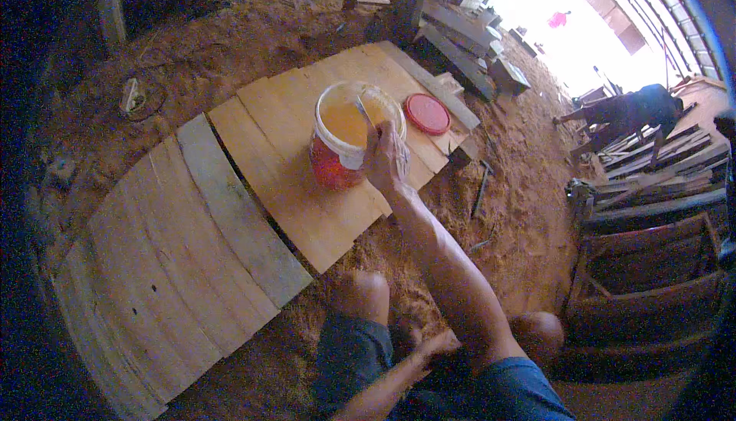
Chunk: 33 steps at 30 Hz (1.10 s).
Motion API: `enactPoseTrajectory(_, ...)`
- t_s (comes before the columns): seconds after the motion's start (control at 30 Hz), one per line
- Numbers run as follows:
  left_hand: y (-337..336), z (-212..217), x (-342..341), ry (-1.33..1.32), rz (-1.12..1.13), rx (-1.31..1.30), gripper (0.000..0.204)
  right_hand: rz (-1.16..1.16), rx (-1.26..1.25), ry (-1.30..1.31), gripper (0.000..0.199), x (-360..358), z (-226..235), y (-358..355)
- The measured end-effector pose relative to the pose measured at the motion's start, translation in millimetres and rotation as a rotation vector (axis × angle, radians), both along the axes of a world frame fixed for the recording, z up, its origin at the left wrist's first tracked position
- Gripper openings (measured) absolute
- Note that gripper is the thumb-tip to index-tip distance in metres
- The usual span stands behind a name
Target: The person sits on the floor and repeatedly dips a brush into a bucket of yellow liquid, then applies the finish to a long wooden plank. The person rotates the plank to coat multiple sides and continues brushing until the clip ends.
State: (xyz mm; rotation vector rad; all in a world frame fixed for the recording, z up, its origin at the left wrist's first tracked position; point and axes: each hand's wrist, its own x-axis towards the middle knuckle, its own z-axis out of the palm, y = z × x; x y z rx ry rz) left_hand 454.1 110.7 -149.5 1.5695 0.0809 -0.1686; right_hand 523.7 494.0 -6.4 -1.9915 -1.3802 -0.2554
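A red and white plastic bucket [331,156] stands on pale wooden boards [295,95] in front of me. Yellow-orange matter, perhaps liquid, shows inside it. My right hand [388,156] is at the bucket's right rim, its fingers closed around a narrow, pale, flat tool [363,111]. The tool slants up over the bucket's opening; its exact kind is unclear. Just right of the bucket lies a round red lid [428,114]. Lower down, my left hand [441,343] is between my knees, below my right forearm, with its fingers mostly hidden.
More joined planks [165,268] extend to the lower left, beyond a dark gap. Brown, sawdust-like ground surrounds the boards. Stacked timber [460,45] lies at the back, and a wooden frame [644,268] stands at right. Another person [632,114] bends over lumber at far right.
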Motion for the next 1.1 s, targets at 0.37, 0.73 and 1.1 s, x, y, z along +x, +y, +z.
enactPoseTrajectory(0.37, 4.2, -68.1, 32.4, 0.046, 0.787, -0.151, 0.035, 0.050, 0.106, 0.003, 0.018, -4.7, 1.9, -3.5)
enactPoseTrajectory(0.73, 68.9, -109.4, 35.8, 0.266, 0.991, -0.186, 0.031, 0.341, 0.218, 0.217, 0.014, 10.4, 5.0, -14.8)
enactPoseTrajectory(1.1, 140.1, -63.9, 19.4, 0.320, 1.579, 0.042, 0.022, 0.517, 0.080, 0.367, 0.014, 30.0, 9.4, -18.3)
